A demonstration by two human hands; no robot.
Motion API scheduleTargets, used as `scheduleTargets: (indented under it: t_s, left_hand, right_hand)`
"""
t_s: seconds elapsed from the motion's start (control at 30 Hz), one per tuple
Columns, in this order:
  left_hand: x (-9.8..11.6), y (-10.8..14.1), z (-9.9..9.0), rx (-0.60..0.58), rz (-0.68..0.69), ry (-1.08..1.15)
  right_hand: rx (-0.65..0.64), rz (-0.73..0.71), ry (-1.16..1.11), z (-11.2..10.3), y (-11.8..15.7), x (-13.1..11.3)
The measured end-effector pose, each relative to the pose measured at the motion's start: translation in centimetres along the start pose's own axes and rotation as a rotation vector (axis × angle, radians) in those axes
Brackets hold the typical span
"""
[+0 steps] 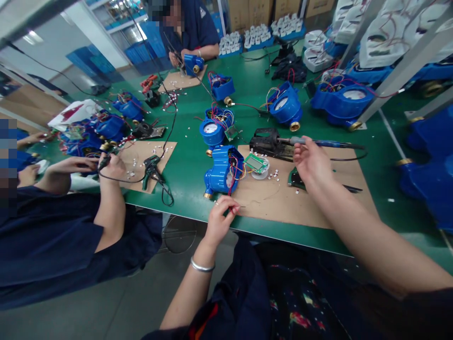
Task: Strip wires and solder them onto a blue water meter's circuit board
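Observation:
My left hand (221,219) is closed in a pinch at the table's front edge, on thin wires (230,192) that run up to a blue water meter (222,171). The meter lies tilted on its side just above that hand. Coloured wires join it to a green circuit board with a small display (256,163), resting on a round white piece. My right hand (313,165) grips a soldering iron (299,140), whose front end points into a black iron stand (264,143). Below this hand lies a green-and-black hand tool (295,178), partly hidden by my wrist.
Brown cardboard (283,208) covers the green table (187,165) before me, with small white bits scattered about. More blue meters (286,107) stand behind, and others at right beside a metal post (399,61). One co-worker (53,236) sits at left, another (191,28) across the table.

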State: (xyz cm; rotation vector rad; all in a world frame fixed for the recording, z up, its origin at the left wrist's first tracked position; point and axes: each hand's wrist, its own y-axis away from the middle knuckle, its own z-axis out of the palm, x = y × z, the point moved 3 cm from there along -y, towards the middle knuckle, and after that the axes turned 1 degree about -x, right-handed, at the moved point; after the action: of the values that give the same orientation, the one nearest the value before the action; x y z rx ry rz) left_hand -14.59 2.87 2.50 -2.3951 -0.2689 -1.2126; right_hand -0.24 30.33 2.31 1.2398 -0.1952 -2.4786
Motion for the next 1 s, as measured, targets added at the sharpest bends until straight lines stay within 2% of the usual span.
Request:
scheduleTargets:
  t_s: [0.13, 0.23, 0.3, 0.43, 0.5, 0.7, 1.0]
  left_hand:
    - [0.0, 0.2, 0.5, -0.020, -0.019, -0.025]
    - [-0.2, 0.3, 0.8, -0.020, -0.022, -0.046]
    - [-0.3, 0.3, 0.9, -0.016, -0.024, -0.048]
    - [-0.5, 0.5, 1.3, 0.019, -0.037, -0.006]
    - [-0.5, 0.6, 1.5, 0.038, -0.050, 0.013]
    - [-0.3, 0.5, 1.8, 0.078, -0.074, 0.004]
    - [0.4, 0.4, 2.3, 0.092, -0.044, -0.051]
  right_hand:
    - [-0.029, -0.286, 0.114, -1.2, 3.2, -1.7]
    - [-0.111, -0.391, 0.144, -1.7, 5.6, -2.4]
    - [-0.221, -0.367, 0.191, -2.0, 7.0, -2.2]
    - [-0.525, -0.119, 0.474, -2.6, 9.1, -0.3]
    - [-0.617, -0.042, 0.607, -3.0, 9.9, 0.8]
    - [-0.667, -0.081, 0.767, -3.5, 11.1, 2.1]
    - [-0.690, -0.165, 0.873, -3.4, 10.8, 2.2]
